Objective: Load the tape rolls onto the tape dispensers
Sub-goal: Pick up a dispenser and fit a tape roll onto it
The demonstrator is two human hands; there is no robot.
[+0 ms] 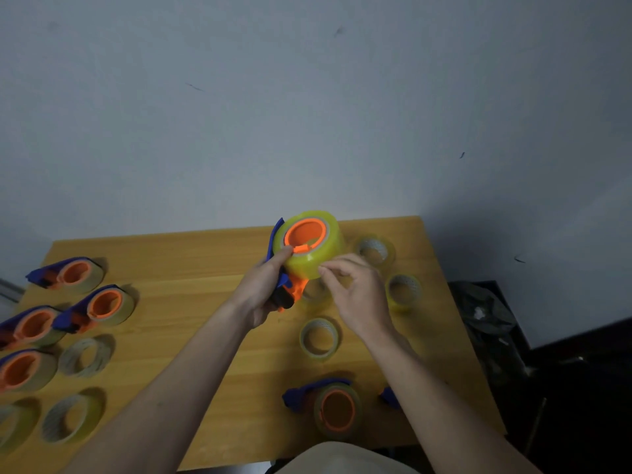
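My left hand (265, 289) grips a blue and orange tape dispenser (285, 285) held above the wooden table (212, 261). A yellowish tape roll (323, 254) sits on its orange hub. My right hand (352, 292) has its thumb and forefinger pinched at the roll's lower right edge; whether they hold the tape end I cannot tell. Several loaded dispensers lie at the left (102, 304). Another loaded dispenser (333, 405) lies near the front edge.
Loose tape rolls lie at the right (403, 290), in the middle (319, 336) and at the front left (85, 357). A blue dispenser part (390, 396) shows beside my right forearm. The table ends at a grey wall; dark clutter (485, 316) sits to the right.
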